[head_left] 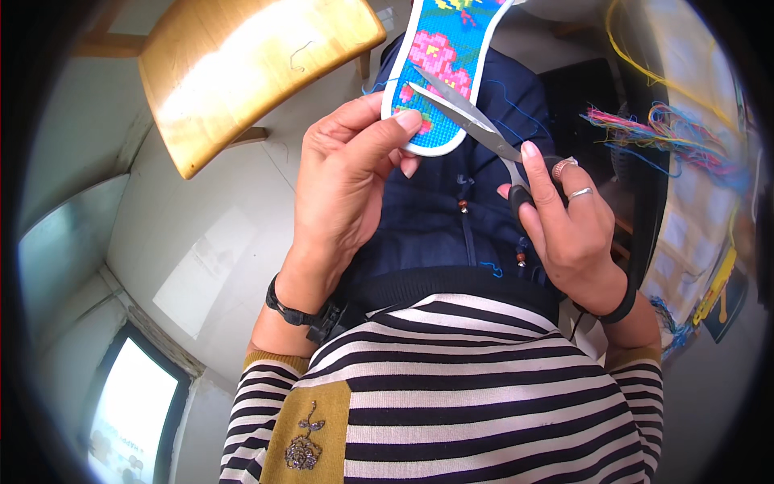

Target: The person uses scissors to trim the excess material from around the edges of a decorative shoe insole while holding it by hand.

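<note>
Scissors (pixel 463 117) sit in our right hand (pixel 568 230), fingers through what look like black handles, blades parted just beyond our left fingertips. Our left hand (pixel 347 181) pinches the embroidered insole (pixel 439 64), thumb and fingers clamped on its rounded end.

Support surfaces: lap (pixel 451 218), pale floor (pixel 218 242), wooden stool (pixel 242 64).

The lap, covered in dark navy fabric, is seen at centre; loose blue thread ends (pixel 492 270) are scattered across it. A single dark thread (pixel 300 52) is noted on the stool seat near its right edge. On the floor, the stool is stood at upper left; a tangle of multicoloured threads (pixel 669 133) is seen at the right.
</note>
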The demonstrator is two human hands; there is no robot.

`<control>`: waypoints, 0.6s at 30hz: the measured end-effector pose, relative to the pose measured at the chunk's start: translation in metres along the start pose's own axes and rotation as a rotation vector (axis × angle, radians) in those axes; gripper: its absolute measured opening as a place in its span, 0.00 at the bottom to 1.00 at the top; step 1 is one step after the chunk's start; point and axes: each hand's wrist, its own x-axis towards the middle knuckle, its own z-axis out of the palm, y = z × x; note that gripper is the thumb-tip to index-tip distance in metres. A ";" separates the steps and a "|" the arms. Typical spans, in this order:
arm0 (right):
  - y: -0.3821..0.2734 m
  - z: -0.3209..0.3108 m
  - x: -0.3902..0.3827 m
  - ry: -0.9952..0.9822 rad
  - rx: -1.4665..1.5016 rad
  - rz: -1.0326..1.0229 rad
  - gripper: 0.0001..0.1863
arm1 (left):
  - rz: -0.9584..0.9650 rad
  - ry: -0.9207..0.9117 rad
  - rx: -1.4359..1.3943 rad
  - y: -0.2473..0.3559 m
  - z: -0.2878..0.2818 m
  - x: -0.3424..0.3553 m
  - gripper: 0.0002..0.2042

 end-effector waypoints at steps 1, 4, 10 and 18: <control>-0.001 0.003 0.000 0.034 0.016 0.013 0.29 | 0.001 0.002 0.001 0.001 0.000 0.000 0.11; -0.004 0.004 0.001 0.018 0.082 0.066 0.29 | -0.042 -0.007 -0.074 0.003 -0.001 0.002 0.12; 0.002 0.000 0.001 0.026 0.100 0.022 0.31 | -0.062 -0.010 -0.117 0.004 0.001 0.001 0.09; 0.009 -0.007 0.003 0.018 -0.013 -0.037 0.29 | -0.090 -0.037 -0.101 0.008 0.002 -0.001 0.09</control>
